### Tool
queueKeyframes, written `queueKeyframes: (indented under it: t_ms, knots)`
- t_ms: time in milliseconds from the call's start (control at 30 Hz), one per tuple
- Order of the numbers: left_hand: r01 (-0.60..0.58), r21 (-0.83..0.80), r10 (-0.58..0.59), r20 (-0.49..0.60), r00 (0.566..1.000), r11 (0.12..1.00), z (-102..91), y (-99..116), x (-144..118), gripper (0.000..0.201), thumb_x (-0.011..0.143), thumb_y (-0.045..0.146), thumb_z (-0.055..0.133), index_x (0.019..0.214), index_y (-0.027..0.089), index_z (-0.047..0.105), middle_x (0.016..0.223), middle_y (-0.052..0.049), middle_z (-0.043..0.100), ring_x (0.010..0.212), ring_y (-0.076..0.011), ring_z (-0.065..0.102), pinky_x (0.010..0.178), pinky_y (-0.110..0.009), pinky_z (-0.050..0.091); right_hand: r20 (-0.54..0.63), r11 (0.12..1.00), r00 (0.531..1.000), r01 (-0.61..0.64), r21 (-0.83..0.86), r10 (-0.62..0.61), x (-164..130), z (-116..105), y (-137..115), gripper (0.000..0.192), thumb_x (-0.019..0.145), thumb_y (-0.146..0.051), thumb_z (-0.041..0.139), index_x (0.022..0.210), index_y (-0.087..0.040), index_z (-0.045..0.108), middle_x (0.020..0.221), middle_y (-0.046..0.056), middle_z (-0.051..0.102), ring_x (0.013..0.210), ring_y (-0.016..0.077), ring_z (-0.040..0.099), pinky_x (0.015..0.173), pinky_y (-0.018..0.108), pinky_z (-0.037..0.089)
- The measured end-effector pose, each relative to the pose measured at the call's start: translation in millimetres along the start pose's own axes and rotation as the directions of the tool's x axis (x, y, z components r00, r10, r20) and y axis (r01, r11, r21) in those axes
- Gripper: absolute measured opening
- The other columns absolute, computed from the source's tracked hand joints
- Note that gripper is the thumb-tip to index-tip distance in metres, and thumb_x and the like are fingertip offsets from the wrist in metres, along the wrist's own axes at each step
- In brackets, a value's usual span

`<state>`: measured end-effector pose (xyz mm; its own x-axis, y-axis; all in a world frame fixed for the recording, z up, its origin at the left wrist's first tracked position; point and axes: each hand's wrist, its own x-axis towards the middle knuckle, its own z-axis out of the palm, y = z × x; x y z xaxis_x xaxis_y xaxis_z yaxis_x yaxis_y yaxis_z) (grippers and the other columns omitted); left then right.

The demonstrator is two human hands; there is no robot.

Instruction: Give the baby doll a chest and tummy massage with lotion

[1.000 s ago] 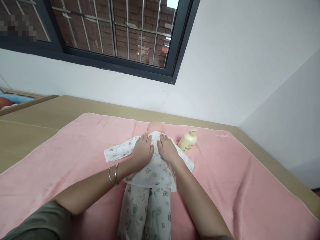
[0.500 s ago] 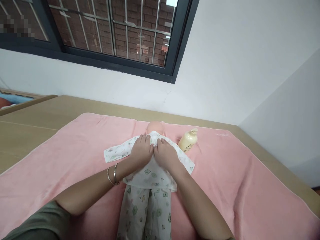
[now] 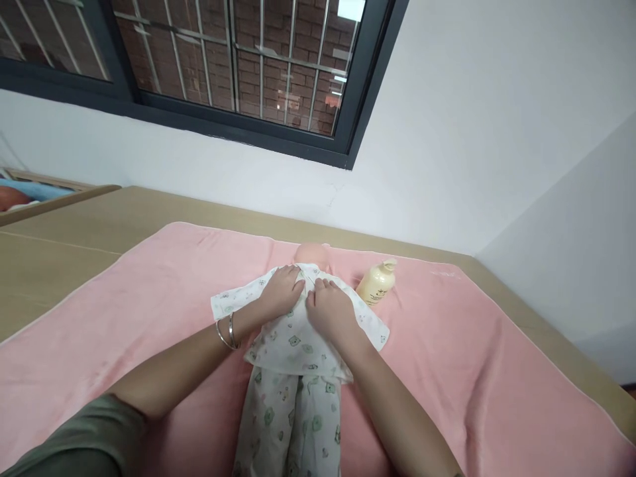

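Observation:
A doll-like baby figure lies on its back, its smooth pinkish head pointing away from me. It wears a white long-sleeved baby shirt with small green prints, and matching pants. At the chest just below the collar, my left hand has its fingers bent onto the shirt front. Opposite it, my right hand curls its fingers on the other side of the front opening. Both hands appear to pinch the fabric; the fingertips are partly hidden. The sleeves spread out to both sides.
A pale yellow pump bottle stands right of the figure's shoulder. Beneath everything is a pink blanket on a wooden surface. A barred window and white walls are behind. Blue fabric shows at far left.
My hands have drawn slightly apart at the chest, and their fingers have bent from lying flatter. More of the collar and front opening shows between them. The view has shifted a little.

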<state>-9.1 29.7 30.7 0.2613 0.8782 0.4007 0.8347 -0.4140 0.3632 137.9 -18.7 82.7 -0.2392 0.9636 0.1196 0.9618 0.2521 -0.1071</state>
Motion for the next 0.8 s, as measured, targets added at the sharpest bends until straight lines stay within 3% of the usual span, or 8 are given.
queueKeyframes:
  t_ms: [100,267,433,667,800]
  knots:
    - [0.005,0.013,-0.005,-0.053,0.999,1.000,3.8,-1,-2,0.037,0.098,0.025,0.036,0.122,0.012,0.061,0.124,-0.018,0.069,0.119,-0.0306,0.061,0.107,-0.049,0.046,-0.015,0.999,1.000,-0.013,0.032,0.013,2,0,3,0.037,0.104,-0.025,0.037,0.123,-0.009,0.064,0.121,0.018,0.071,0.119,0.0290,0.063,0.103,0.037,0.044]
    - [0.009,0.038,-0.007,-0.071,0.997,0.999,7.9,2,-5,0.042,0.099,0.027,0.034,0.128,0.009,0.060,0.128,-0.019,0.067,0.123,-0.0317,0.059,0.109,-0.050,0.044,-0.032,0.987,0.999,0.001,0.161,0.004,22,14,26,0.055,0.106,-0.035,0.037,0.150,-0.004,0.045,0.158,0.020,0.046,0.149,0.0284,0.038,0.122,0.039,0.026]
    - [0.030,0.066,-0.026,-0.074,0.997,0.997,9.9,4,-8,0.043,0.100,0.029,0.035,0.131,0.010,0.058,0.132,-0.020,0.066,0.127,-0.0322,0.058,0.111,-0.051,0.042,-0.032,0.981,0.999,0.003,0.196,0.003,27,23,31,0.058,0.106,-0.035,0.034,0.153,-0.003,0.041,0.160,0.021,0.042,0.151,0.0283,0.035,0.125,0.041,0.022]
    - [0.030,0.174,-0.013,-0.101,0.995,0.984,17.3,17,-23,0.051,0.101,0.030,0.036,0.142,0.003,0.048,0.144,-0.028,0.055,0.141,-0.0397,0.046,0.112,-0.059,0.039,0.057,0.969,0.993,0.083,0.232,-0.099,28,14,46,0.064,0.106,-0.045,0.038,0.157,-0.007,0.036,0.166,0.018,0.033,0.155,0.0279,0.026,0.125,0.042,0.020]
    - [0.021,0.065,-0.020,-0.019,1.000,0.998,7.3,8,-11,0.048,0.100,0.030,0.035,0.136,0.006,0.054,0.139,-0.023,0.061,0.135,-0.0356,0.053,0.113,-0.053,0.040,0.016,0.991,1.000,0.021,0.132,-0.024,19,13,28,0.059,0.107,-0.037,0.035,0.155,-0.004,0.039,0.161,0.020,0.041,0.151,0.0320,0.034,0.124,0.046,0.023]
